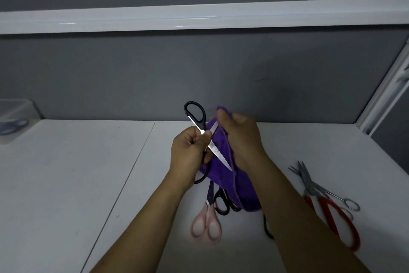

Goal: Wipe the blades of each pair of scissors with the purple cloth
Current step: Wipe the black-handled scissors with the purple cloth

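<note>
White surface [66,184], spread beneath the purple cloth [223,179]. Cloth lifted and bunched, gripped by right hand [243,137], fingers curled round its upper fold. Left of the cloth, left hand [188,153], fingers clenched round open black-handled scissors [213,148], one blade laid against the cloth. Right of the cloth, red-handled scissors [312,189] lying flat; just below the cloth, pink-handled scissors [207,211]. Seemingly mid-wipe on the black pair. Next, probably: drag cloth along blade toward tip, fingers kept off the edge, then switch to the second blade.
</note>
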